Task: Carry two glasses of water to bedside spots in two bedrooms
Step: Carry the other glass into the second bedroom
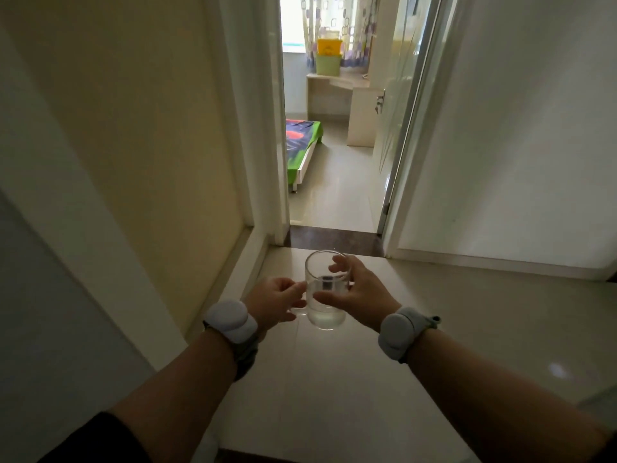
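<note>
Short of the dark threshold strip (pixel 330 240) of a bedroom: clear glass mug (pixel 326 295), partly filled with water, upright between both hands. Left hand (pixel 277 300) grips its handle; right hand (pixel 362 292) wraps the wall. I judge it smooth, breakable, slosh-prone; handle-plus-body hold suits. Green-sheeted bed (pixel 302 142) ahead.

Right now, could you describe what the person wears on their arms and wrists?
Both forearms are bare. The left wrist carries a white rounded pod on a dark grey band, with a dark sleeve near the elbow. The right wrist carries a pale grey pod on a light strap.
</note>
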Available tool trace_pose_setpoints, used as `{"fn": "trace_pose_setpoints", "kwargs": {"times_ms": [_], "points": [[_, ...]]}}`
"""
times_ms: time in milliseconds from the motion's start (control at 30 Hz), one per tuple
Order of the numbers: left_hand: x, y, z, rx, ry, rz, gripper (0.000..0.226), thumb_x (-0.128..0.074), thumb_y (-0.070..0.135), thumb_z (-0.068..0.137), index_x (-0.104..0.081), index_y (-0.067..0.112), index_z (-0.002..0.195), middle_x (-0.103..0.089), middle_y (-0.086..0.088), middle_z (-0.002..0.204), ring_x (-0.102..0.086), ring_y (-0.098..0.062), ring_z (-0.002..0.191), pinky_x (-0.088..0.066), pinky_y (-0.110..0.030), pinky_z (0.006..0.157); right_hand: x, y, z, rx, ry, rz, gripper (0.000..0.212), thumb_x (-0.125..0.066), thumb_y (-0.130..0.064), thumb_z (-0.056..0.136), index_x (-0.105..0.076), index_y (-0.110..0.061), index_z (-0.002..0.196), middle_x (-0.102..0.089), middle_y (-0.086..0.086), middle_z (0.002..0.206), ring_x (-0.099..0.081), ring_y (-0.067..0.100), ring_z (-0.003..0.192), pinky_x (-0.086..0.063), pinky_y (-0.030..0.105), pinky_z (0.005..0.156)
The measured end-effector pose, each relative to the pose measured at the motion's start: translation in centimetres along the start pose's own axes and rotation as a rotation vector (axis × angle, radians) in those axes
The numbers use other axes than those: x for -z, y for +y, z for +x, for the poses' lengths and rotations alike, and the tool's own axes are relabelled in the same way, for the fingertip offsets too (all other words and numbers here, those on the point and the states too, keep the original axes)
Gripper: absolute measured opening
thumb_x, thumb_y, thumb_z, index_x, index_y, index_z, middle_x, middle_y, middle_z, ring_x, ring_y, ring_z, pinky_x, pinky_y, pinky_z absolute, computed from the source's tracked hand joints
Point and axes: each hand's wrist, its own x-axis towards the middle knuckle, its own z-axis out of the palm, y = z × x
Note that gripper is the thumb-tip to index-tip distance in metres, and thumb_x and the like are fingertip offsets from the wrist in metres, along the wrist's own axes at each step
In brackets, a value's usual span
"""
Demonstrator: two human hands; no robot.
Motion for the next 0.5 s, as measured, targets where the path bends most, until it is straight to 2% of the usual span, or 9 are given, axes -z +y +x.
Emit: {"fn": "trace_pose_setpoints", "kwargs": {"times_ms": [233, 500], "points": [[2.3, 0.0, 9.9, 0.016, 0.026, -0.041, 0.017, -0.057, 0.031, 0.087, -0.06, 0.015, 0.08, -0.067, -0.004, 0.082, -0.066, -0.019, 0.084, -0.055, -0.03, 0.07, 0.2, 2.0, 10.3, -0.016, -0.051, 0.036, 0.078, -0.078, -0.035, 0.07, -0.036, -0.022, 0.134, -0.05, -0.004, 0.121, -0.053, 0.018, 0.108, -0.046, 0.028, 0.09], [6.1, 1.5, 23.2, -0.006, -0.011, -0.038, 0.018, -0.057, 0.031, 0.087, -0.061, 0.015, 0.08, -0.067, -0.002, 0.078, -0.067, -0.02, 0.085, -0.056, -0.036, 0.078, 0.5, 3.6, 23.3, -0.02, -0.045, 0.034, 0.076, -0.078, -0.034, 0.071, -0.037, -0.023, 0.133, -0.047, -0.009, 0.117, -0.051, 0.013, 0.104, -0.042, 0.013, 0.075]]}}
